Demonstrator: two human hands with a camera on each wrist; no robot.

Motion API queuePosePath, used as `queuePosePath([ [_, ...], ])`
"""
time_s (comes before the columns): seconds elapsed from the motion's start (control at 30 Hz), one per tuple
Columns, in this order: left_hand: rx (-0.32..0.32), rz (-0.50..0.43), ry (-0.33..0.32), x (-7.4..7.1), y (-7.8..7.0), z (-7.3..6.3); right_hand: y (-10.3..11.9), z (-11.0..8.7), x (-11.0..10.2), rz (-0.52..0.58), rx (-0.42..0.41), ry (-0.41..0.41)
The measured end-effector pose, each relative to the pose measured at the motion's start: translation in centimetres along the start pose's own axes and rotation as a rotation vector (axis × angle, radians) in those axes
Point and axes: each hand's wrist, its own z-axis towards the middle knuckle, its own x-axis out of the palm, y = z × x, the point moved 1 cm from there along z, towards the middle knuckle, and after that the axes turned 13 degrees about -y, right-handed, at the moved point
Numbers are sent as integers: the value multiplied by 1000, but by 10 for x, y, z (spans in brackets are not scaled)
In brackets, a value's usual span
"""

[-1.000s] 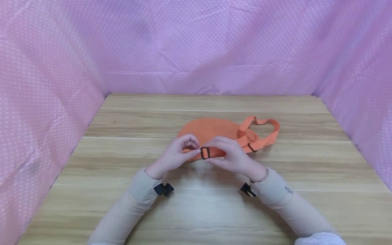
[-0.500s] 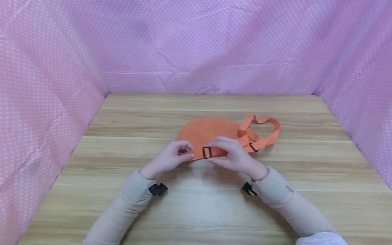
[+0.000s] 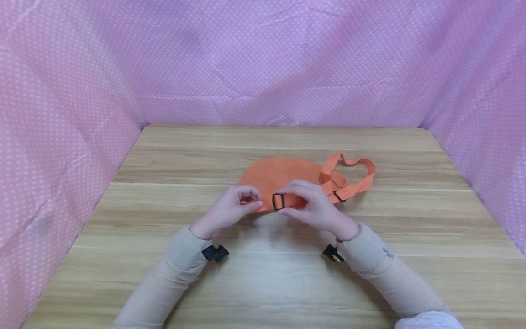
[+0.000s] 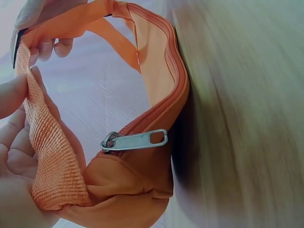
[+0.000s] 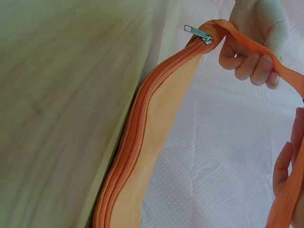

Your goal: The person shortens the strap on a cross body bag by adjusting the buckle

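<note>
An orange waist bag (image 3: 283, 171) lies on the table, its rounded side facing away from me. My left hand (image 3: 230, 208) pinches the webbing strap (image 4: 52, 152) between thumb and fingers, near the bag's left end. Just right of there, my right hand (image 3: 316, 205) grips the same strap beside a black slide buckle (image 3: 274, 201). In the left wrist view the strap bows away from the bag, leaving a gap. A silver zipper pull (image 4: 137, 141) shows at the end of the zipper, and the right wrist view shows the long orange zipper (image 5: 137, 123) along the table side.
The remaining strap forms a loose loop (image 3: 366, 182) to the right of the bag, with a second black buckle (image 3: 339, 197). Pink dotted cloth (image 3: 246, 55) walls in the wooden table (image 3: 185, 155) at the back and both sides.
My left hand has slid left along the strap, away from the buckle, then come slightly back. My right hand keeps its hold with the buckle shifted a little to the right.
</note>
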Motion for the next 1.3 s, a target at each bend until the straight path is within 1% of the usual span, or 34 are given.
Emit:
queuePosePath([
  [0.17, -11, -49, -16, 1, 0, 0, 0, 0, 2, 49, -15, -23],
  [0.3, -25, -60, -29, 1, -1, 0, -1, 0, 3, 62, -38, -31],
  [0.5, -59, -59, -53, 3, -3, -1, -1, 0, 5, 48, -36, -28],
  [0.7, -101, -27, -58, 4, -5, -1, 0, -1, 6, 32, -41, -27],
  [0.83, -99, -23, -60, 4, -4, -1, 0, -1, 7, 37, -46, -25],
  [1.0, -80, -69, -49, 5, -1, -1, 0, -1, 8, 47, -39, -29],
  [1.13, -102, -106, -48, 6, 0, -3, 1, -1, 10, 52, -44, -27],
  [1.3, -131, -156, -63, 7, -2, -3, 2, 2, 13, 60, -45, -11],
])
